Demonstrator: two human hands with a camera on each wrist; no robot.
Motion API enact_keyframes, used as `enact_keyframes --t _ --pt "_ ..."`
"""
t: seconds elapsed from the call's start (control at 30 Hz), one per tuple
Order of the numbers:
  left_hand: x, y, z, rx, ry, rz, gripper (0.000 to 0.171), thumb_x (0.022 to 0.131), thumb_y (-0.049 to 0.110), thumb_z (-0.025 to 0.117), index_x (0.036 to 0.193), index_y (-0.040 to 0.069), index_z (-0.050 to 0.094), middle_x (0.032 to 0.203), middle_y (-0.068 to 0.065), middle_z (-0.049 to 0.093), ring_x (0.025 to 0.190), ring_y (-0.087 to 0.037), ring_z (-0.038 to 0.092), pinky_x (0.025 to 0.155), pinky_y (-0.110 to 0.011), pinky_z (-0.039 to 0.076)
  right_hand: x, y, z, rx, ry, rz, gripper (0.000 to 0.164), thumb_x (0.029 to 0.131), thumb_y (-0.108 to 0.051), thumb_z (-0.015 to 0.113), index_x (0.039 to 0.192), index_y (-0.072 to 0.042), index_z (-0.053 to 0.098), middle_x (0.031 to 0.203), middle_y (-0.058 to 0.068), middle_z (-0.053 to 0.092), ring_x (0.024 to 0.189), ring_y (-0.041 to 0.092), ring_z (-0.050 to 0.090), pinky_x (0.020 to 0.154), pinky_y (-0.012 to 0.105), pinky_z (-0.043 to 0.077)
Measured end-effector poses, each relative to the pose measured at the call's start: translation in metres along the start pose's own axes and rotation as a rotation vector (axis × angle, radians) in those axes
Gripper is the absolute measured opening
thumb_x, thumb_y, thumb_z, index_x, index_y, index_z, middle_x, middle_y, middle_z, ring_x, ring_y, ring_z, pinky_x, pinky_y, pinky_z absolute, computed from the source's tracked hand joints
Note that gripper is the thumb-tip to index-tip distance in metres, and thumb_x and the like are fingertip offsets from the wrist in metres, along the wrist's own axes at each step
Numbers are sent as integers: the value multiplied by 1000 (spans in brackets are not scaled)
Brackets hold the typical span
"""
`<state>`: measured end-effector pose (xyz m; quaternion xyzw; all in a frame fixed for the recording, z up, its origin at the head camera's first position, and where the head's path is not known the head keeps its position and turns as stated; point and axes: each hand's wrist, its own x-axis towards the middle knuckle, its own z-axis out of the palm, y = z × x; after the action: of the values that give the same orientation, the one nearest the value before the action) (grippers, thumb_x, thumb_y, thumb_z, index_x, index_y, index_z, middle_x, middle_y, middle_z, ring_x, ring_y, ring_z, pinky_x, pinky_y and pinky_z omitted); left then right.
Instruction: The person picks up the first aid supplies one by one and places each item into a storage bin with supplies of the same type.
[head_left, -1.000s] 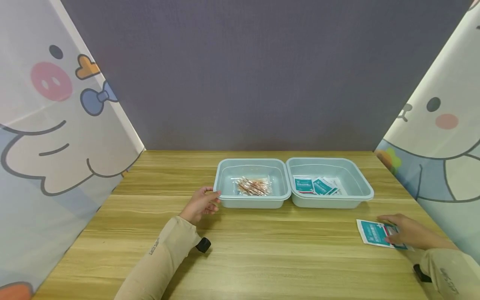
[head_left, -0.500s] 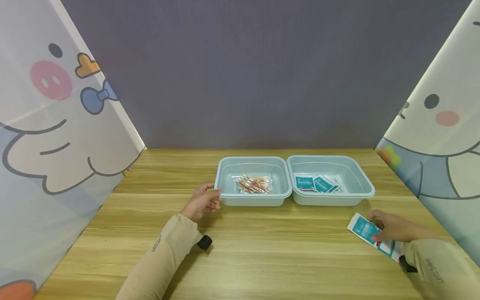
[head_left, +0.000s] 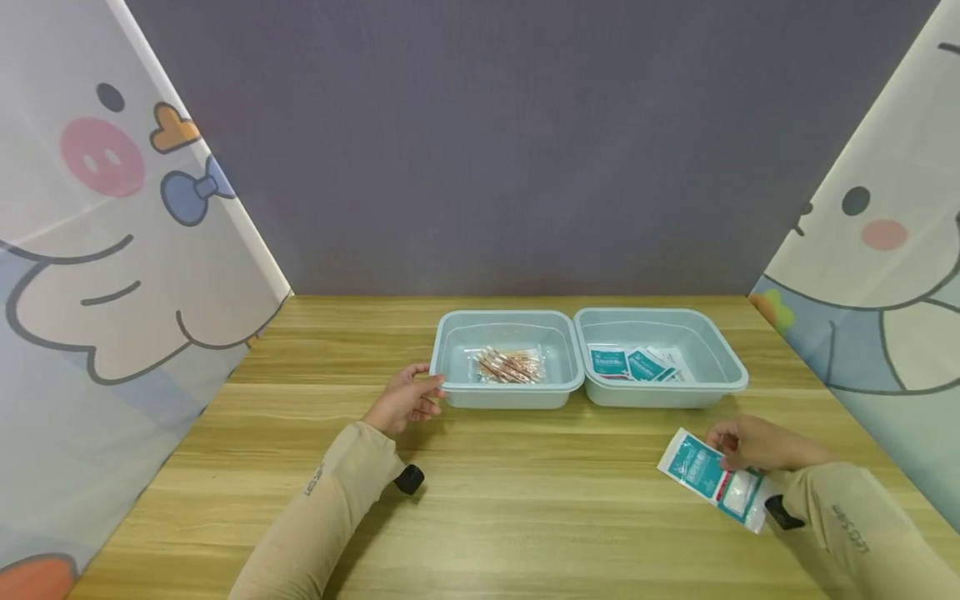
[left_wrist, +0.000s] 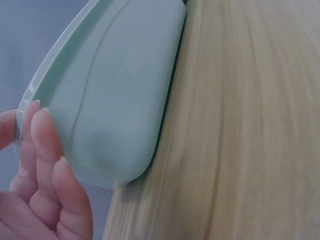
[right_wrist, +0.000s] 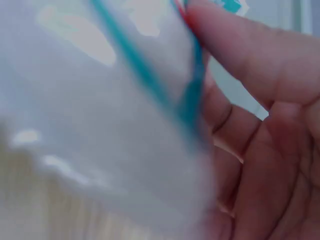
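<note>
My left hand pinches the near left corner of the rim of a pale blue plastic basin. In the left wrist view its fingers lie against the basin's outer wall and the thumb is over the rim. Inside that basin is a clear bag of cotton swabs. My right hand pinches a teal and white sealed packet by its edge, in front of the right basin. Close up in the right wrist view, the packet's clear end is blurred.
Several similar teal and white packets lie in the right basin, which stands right beside the left one. Both are on a wooden table. A dark grey panel rises behind, with cartoon-printed curtains on both sides.
My right hand has moved left and slightly up in the head view with the packet, which has turned so that it slants. The left hand keeps its place at the basin's rim.
</note>
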<state>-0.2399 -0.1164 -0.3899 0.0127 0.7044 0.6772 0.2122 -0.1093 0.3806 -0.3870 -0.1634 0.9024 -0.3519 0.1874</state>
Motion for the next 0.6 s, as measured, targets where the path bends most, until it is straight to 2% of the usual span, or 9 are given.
enact_keyframes --t 0.17,0.3,0.43,0.6 --pt "-1 1 0 11 5 -9 46 98 16 56 137 1 37 72 3 66 48 -5 57 50 -21 46 1 -19 1 70 6 21 12 86 -1 64 97 1 60 69 -4 48 48 2 38 42 17 32" --pt "-1 1 -1 10 5 -7 46 98 16 56 137 1 36 72 3 66 48 -5 57 50 -21 46 3 -35 1 96 28 -18 14 86 1 63 99 6 59 67 -6 51 48 1 39 40 17 34" --pt "-1 0 -1 4 -4 4 47 98 15 55 137 0 35 72 3 66 48 -4 57 49 -20 45 5 -50 1 79 55 -67 14 87 3 63 99 6 58 67 -6 52 49 1 40 40 18 36" --pt "-2 0 -1 11 -11 12 47 98 15 55 137 -1 35 73 2 66 48 -5 57 49 -19 45 10 -64 0 51 96 -81 13 89 2 61 101 6 58 69 -6 49 52 2 41 41 20 38"
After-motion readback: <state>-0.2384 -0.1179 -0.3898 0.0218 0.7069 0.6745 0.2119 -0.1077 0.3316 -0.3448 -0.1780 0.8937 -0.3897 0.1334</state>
